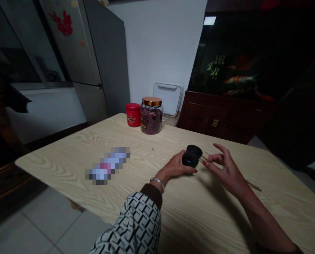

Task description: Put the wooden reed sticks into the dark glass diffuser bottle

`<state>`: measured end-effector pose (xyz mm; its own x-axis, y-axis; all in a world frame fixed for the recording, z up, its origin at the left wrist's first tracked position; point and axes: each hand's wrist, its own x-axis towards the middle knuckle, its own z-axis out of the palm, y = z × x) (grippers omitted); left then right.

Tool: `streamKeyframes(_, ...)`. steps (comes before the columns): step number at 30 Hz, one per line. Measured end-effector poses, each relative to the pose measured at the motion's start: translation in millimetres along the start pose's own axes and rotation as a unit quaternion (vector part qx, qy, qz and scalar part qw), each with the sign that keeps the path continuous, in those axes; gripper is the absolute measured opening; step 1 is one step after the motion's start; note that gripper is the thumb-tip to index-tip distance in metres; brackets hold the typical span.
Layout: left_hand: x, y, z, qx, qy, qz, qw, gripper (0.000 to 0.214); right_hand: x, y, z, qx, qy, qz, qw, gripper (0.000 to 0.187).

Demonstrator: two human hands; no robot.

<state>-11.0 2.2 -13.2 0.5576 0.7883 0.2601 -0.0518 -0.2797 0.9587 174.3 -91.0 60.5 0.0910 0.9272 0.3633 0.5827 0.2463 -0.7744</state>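
My left hand (pixel 177 164) is wrapped around a small glossy black jar (pixel 190 160) with a wide dark rim, held just above or on the table; which one I cannot tell. To its right, my right hand (pixel 223 165) pinches some thin brown sticks (pixel 203 158) between thumb and fingers, their tips close to the jar's side. Its other fingers are raised. More thin brown sticks (pixel 254 186) lie on the table, partly hidden behind my right wrist. A tiny dark bit (pixel 152 149) rests on the wood left of the jar.
On the pale wooden table (pixel 136 190), a red canister (pixel 133 115) and a copper-lidded glass jar (pixel 151 116) of dark dried contents stand at the back. A blurred-out flat item (pixel 107 165) lies left. Behind are a fridge (pixel 107 56) and a dark red cabinet (pixel 215 118).
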Motion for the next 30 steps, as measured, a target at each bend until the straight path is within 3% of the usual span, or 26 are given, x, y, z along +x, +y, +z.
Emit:
streamKeyframes(3, 0, 2, -0.4, 0.000, 0.000, -0.003, 1.000, 0.080, -4, -2, -3, -0.009, 0.004, -0.001, 1.000, 0.076)
streamKeyframes(9, -1, 4, -0.6, 0.008, 0.000, 0.001, 1.000, 0.077, 4, -19, 6, -0.003, -0.054, -0.043, 0.998, 0.077)
streamKeyframes(13, 0, 3, -0.9, 0.011, 0.004, -0.005, 1.000, 0.078, 1, -25, -1, -0.058, 0.052, -0.002, 0.997, 0.060)
streamKeyframes(15, -1, 3, -1.0, 0.013, 0.004, -0.008, 1.000, 0.078, 2, -23, -4, -0.062, 0.077, -0.001, 0.995, 0.057)
streamKeyframes(20, -2, 6, -0.8, -0.002, -0.002, -0.005, 1.000, 0.077, 22, -13, 10, -0.044, -0.050, -0.050, 0.997, 0.069)
streamKeyframes(23, -2, 7, -1.3, 0.009, -0.008, -0.005, 1.000, 0.077, 32, -6, 21, -0.053, -0.092, -0.072, 0.992, 0.058)
streamKeyframes(30, -3, 5, -1.1, 0.037, -0.001, -0.010, 0.999, 0.073, 29, 2, 35, -0.125, -0.026, -0.093, 0.987, 0.047)
